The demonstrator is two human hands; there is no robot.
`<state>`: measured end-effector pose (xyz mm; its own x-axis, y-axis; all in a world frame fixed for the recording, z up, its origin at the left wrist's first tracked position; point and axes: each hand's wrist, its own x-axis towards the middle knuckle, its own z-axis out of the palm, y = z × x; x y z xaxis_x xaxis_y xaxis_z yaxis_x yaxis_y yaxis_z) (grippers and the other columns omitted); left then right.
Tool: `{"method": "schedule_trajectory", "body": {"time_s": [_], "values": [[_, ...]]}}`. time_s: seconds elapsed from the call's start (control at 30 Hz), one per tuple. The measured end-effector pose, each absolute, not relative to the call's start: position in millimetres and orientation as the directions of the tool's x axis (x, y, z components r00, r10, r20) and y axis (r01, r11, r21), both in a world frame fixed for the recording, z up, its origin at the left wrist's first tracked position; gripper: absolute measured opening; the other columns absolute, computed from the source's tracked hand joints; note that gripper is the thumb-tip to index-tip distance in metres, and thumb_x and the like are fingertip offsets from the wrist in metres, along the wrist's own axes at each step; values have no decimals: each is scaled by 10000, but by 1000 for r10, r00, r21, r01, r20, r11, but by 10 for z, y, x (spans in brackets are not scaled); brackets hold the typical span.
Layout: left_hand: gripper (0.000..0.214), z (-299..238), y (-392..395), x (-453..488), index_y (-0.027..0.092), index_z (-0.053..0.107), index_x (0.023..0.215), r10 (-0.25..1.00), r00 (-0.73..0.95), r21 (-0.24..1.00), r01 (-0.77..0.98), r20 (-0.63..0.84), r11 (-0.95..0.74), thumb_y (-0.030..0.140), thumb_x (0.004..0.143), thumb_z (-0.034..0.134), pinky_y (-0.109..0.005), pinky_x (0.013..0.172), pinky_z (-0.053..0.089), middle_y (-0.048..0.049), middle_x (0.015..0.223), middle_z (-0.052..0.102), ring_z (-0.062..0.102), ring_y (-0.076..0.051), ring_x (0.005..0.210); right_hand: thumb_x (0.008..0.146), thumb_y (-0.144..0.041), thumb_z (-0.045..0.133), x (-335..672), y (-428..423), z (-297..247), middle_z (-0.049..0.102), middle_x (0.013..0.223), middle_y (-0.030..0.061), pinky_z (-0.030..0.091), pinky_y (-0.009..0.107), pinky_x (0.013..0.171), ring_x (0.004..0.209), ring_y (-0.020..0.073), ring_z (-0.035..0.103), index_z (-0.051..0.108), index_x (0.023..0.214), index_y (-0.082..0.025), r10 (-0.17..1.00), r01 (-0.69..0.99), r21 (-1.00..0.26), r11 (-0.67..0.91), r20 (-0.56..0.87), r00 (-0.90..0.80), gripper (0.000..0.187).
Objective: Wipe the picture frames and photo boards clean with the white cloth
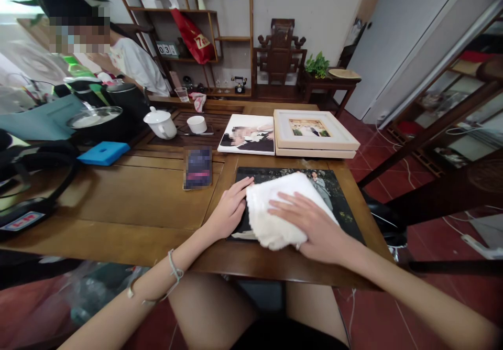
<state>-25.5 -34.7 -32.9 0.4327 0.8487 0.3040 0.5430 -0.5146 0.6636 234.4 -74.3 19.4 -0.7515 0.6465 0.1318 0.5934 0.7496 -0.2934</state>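
A folded white cloth (271,216) covers the middle of a dark photo panel (346,203), which lies flat near the table's front edge. My right hand (310,224) holds the cloth against the panel, fingers over its top and thumb by its lower edge. To the left of the cloth, my left hand (228,208) rests at the panel's left edge, fingers stretched out and holding nothing. Part of the panel's picture shows a person in a light suit; the cloth hides its middle.
Behind the panel are a white-edged photo print (247,145) and stacked pale frames (318,151). A phone (198,166), lidded white cup (161,124), small white bowl (196,124), blue block (104,152) and headphones (51,187) lie leftward. Another person (137,64) sits across at the left.
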Motion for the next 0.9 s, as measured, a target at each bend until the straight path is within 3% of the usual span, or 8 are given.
{"method": "schedule_trajectory", "body": {"time_s": [0.17,0.33,0.5,0.6,0.73,0.8,0.9], "values": [[511,-306,-360,-244,224,440,1422,851,437,661,552,291,-509,151,932,313,-503,1183,235,-78,1517,402,325,-231,1422,753,-195,477,2872,-232,68,495,1442,87,260,511,1146,1384,268,364,480,1388,-158,826,788,-259,558,259,-500,636],[518,-329,-356,-240,230,443,1420,851,431,658,552,301,-513,135,928,313,-506,1183,239,-73,1517,402,324,-226,1422,829,-242,457,3081,-184,-1,520,1417,110,308,514,1120,1363,284,395,483,1377,-142,875,876,-196,441,313,-370,557],[516,-337,-352,-242,228,439,1421,845,438,651,551,307,-522,136,931,307,-505,1182,241,-74,1515,404,322,-224,1423,746,-191,512,2554,-673,69,437,1483,116,289,569,1113,1384,358,329,431,1423,-102,858,884,-21,467,250,-448,688],[505,-331,-349,-256,212,435,1423,845,441,651,552,302,-520,155,938,307,-512,1178,241,-90,1518,397,323,-232,1421,672,-212,591,2067,-1052,117,432,1464,211,331,608,1056,1342,465,342,436,1407,-14,822,841,53,539,188,-538,777],[496,-341,-334,-292,209,423,1430,829,467,657,525,309,-541,196,945,320,-526,1163,251,-104,1527,380,317,-256,1422,699,-263,619,1650,-1373,146,437,1421,302,374,585,1005,1276,503,404,414,1390,66,738,762,129,634,191,-647,792],[494,-351,-328,-303,223,415,1435,818,479,661,506,319,-554,216,950,323,-526,1160,253,-100,1531,374,316,-262,1422,710,-287,621,1633,-1362,170,451,1403,313,405,561,967,1245,489,443,418,1383,69,714,734,113,670,173,-678,788],[479,-362,-330,-294,233,436,1422,825,469,664,512,316,-545,235,956,328,-518,1159,258,-95,1521,392,324,-264,1417,721,-298,612,1800,-1109,239,509,1396,223,423,512,949,1236,418,472,472,1375,-23,731,735,-23,678,125,-671,723]]}}
